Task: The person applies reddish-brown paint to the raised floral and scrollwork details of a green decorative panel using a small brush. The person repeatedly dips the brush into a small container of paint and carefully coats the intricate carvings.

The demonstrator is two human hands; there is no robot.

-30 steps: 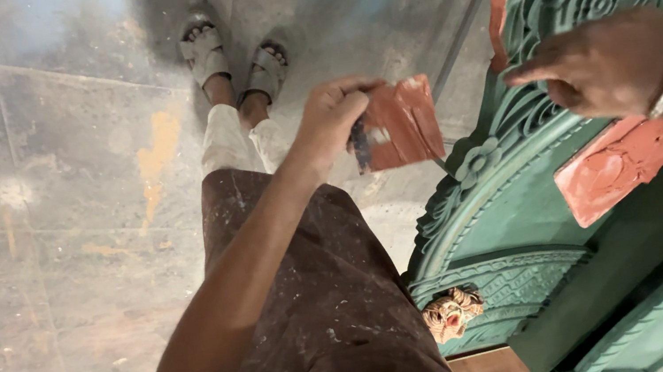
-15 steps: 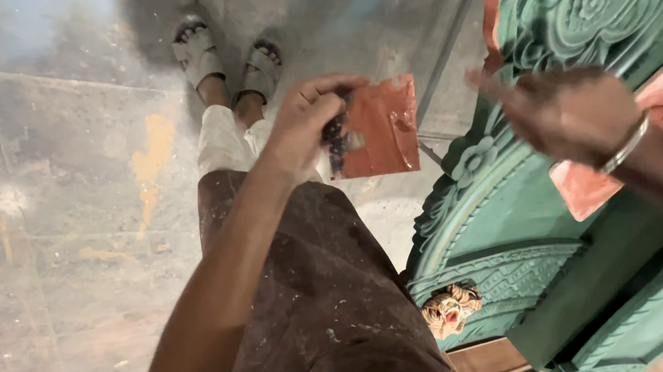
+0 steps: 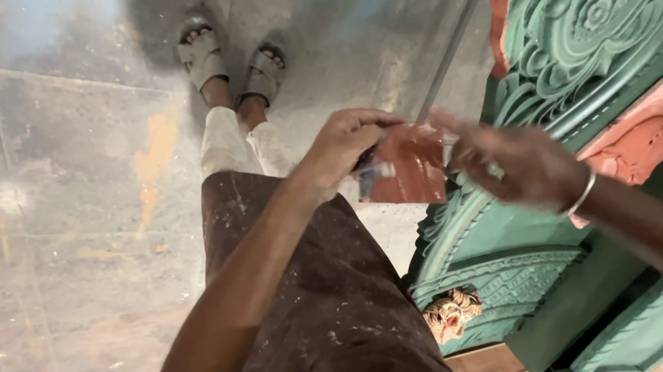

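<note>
Head view: paint-stained concrete floor [image 3: 40,217], green carved woodwork [image 3: 589,8] at right.

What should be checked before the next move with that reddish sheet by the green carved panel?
1. Left hand grips the reddish sheet: ok, fingers closed over its upper left corner.
2. Small dark tool under the left hand's fingers: cannot tell what it is.
3. Right hand has hold of the sheet: cannot tell, its fingers reach the sheet's right edge but are blurred.
4. Green carved panel within reach: ok, right beside the right hand.
5. Footing: ok, both sandalled feet flat on the stained floor.
</note>
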